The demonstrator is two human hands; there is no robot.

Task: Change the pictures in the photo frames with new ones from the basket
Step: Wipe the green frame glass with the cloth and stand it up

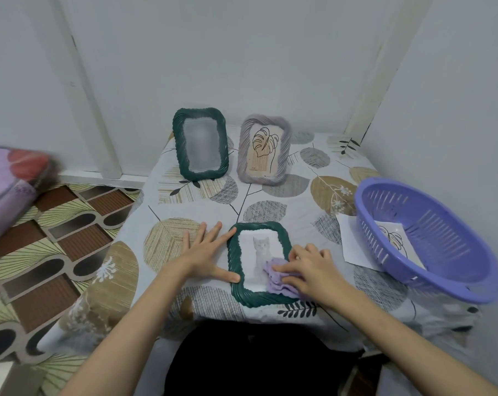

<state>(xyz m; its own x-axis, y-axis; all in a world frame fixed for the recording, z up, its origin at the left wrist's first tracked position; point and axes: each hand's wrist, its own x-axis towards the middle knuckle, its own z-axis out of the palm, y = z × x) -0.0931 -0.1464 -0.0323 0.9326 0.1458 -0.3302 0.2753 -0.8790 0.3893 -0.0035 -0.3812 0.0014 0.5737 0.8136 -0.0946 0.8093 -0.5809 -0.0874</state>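
Note:
A dark green photo frame (233, 292) with a grey cat picture lies flat near the table's front edge. My left hand (206, 254) rests spread on the table, its thumb and forefinger touching the frame's left edge. My right hand (308, 271) presses a lilac cloth (275, 277) onto the frame's lower right glass. Two frames stand at the back: a dark green frame (199, 144) with a blurred picture and a grey frame (263, 150) holding a leaf drawing. A purple basket (430, 238) at the right holds a leaf print (395, 238).
A white sheet (353, 244) lies partly under the basket's left side. The table has a leaf-patterned cloth (273, 201) and stands in a wall corner. A patterned floor mat (47, 252) and a purple bundle (7, 184) are at the left.

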